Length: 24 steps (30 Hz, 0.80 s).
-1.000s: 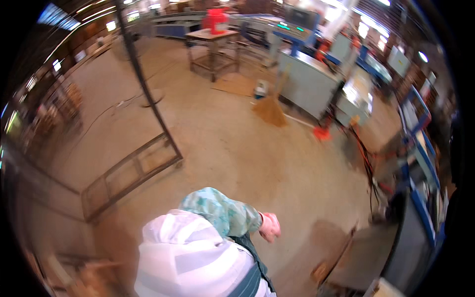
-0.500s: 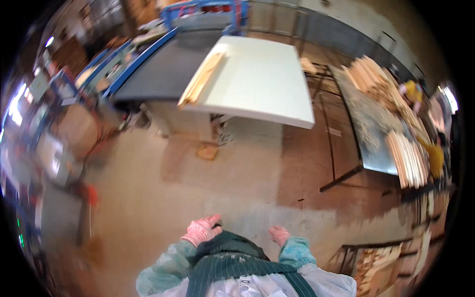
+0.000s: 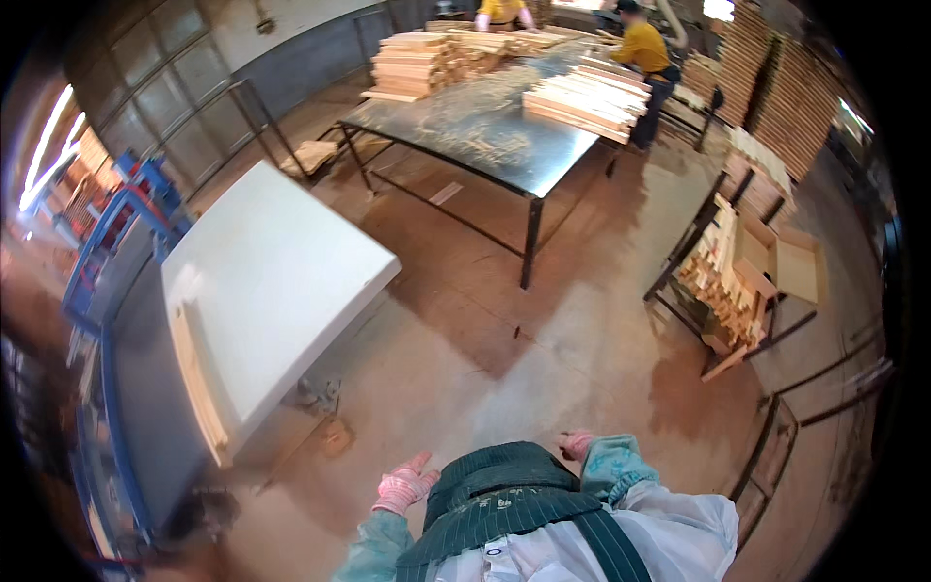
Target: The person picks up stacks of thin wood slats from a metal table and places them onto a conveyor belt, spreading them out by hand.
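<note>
"How are the fingers (image 3: 419,462) on the left hand (image 3: 399,488)?"
"Loosely spread, holding nothing."
"And the right hand (image 3: 576,445)?"
"Partly hidden by its sleeve (image 3: 619,460); I can't tell how far that one is closed."
"Where's the white board (image 3: 281,262)?"
"Ahead and to the left, apart from both hands, with wooden strips (image 3: 199,388) along its left edge."
"Beyond?"
"A metal worktop (image 3: 558,167) bearing wood stacks (image 3: 587,100), a person (image 3: 643,47) in yellow beside it."

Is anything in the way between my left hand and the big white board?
Nothing visible blocks the left hand from the white board; there's just floor between, with a small brown piece on it.
</note>
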Motion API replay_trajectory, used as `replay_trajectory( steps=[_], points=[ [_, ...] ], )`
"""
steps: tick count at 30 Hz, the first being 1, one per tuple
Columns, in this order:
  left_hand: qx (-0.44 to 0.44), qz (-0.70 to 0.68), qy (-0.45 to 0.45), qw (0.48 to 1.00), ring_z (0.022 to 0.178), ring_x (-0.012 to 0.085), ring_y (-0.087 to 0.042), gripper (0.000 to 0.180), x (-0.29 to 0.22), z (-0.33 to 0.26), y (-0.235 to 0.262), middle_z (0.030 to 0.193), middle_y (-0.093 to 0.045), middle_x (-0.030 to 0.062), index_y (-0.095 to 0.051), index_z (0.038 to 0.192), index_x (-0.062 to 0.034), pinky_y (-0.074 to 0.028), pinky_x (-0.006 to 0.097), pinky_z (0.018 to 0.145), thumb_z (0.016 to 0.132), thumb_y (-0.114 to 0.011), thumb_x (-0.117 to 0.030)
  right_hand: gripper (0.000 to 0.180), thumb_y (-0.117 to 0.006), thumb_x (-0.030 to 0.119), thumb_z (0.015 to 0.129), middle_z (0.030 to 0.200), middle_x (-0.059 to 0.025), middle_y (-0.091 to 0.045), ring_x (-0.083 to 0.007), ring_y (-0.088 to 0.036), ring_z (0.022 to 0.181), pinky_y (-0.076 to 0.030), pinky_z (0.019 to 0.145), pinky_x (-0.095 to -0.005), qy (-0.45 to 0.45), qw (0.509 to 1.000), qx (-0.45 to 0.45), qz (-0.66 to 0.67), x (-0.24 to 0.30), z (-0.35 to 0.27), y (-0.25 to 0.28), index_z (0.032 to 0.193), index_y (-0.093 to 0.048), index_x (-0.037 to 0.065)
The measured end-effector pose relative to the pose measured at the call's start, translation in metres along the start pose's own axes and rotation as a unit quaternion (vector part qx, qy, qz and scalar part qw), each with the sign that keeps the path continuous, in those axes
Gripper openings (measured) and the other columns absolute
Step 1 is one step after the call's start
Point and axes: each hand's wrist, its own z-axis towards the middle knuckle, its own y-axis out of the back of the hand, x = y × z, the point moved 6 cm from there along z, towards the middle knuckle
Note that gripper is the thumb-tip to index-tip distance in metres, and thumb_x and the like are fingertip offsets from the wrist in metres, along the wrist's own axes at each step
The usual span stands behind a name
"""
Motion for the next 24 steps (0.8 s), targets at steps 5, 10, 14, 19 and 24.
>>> replay_trajectory(
  steps=[5, 10, 14, 19, 24],
  points=[
    [0.062, 0.076, -0.077, 0.992, 0.135, 0.0265, -0.038, 0.068, -0.057, 0.062, 0.055, 0.146, -0.042, 0.0059, -0.036, 0.145, -0.0247, -0.026, 0.048, 0.111, 0.087, -0.048, -0.058, 0.034, -0.061, 0.025, 0.085, 0.106, -0.0143, -0.062, -0.0245, -0.062, 0.089, -0.05, 0.075, -0.0359, -0.037, 0.984, -0.075, 0.159, -0.073, 0.017, -0.028, 0.113, -0.06, 0.005],
    [0.054, 0.169, -0.174, 0.969, 0.135, 0.0266, -0.038, 0.069, -0.152, 0.127, 0.084, 0.146, -0.042, 0.0061, -0.034, 0.145, -0.0247, -0.027, 0.047, 0.111, 0.087, -0.048, -0.058, 0.028, -0.06, 0.024, 0.086, 0.096, -0.0125, -0.064, -0.0264, -0.063, 0.08, -0.05, 0.069, -0.0377, -0.282, 0.846, -0.122, 0.435, -0.146, 0.034, -0.009, 0.107, -0.062, 0.006],
    [0.103, 0.185, -0.154, 0.965, 0.135, 0.0265, -0.037, 0.069, -0.239, 0.181, 0.116, 0.147, -0.039, 0.006, -0.034, 0.146, -0.0268, -0.026, 0.048, 0.111, 0.087, -0.048, -0.059, 0.028, -0.06, 0.029, 0.085, 0.077, -0.0094, -0.062, -0.0239, -0.061, 0.07, -0.049, 0.064, -0.0372, -0.129, 0.952, -0.186, 0.205, -0.117, 0.047, 0.107, 0.104, -0.064, 0.009],
    [0.08, 0.125, -0.235, 0.961, 0.135, 0.0273, -0.037, 0.067, -0.342, 0.205, 0.15, 0.146, -0.042, 0.0061, -0.032, 0.146, -0.0293, -0.025, 0.05, 0.111, 0.087, -0.051, -0.057, 0.04, -0.055, 0.041, 0.086, 0.079, -0.009, -0.065, -0.024, -0.061, 0.071, -0.049, 0.066, -0.0384, -0.231, 0.945, -0.119, 0.199, -0.115, 0.068, 0.234, 0.111, -0.065, 0.012],
    [0.051, 0.127, -0.159, 0.978, 0.134, 0.0279, -0.039, 0.068, -0.358, 0.236, 0.229, 0.145, -0.042, 0.006, -0.032, 0.146, -0.0292, -0.026, 0.05, 0.111, 0.086, -0.054, -0.055, 0.048, -0.053, 0.042, 0.086, 0.096, -0.0104, -0.068, -0.0261, -0.064, 0.084, -0.05, 0.076, -0.0385, -0.187, 0.948, -0.197, 0.166, -0.1, 0.116, 0.33, 0.123, -0.061, 0.013]
  ],
)
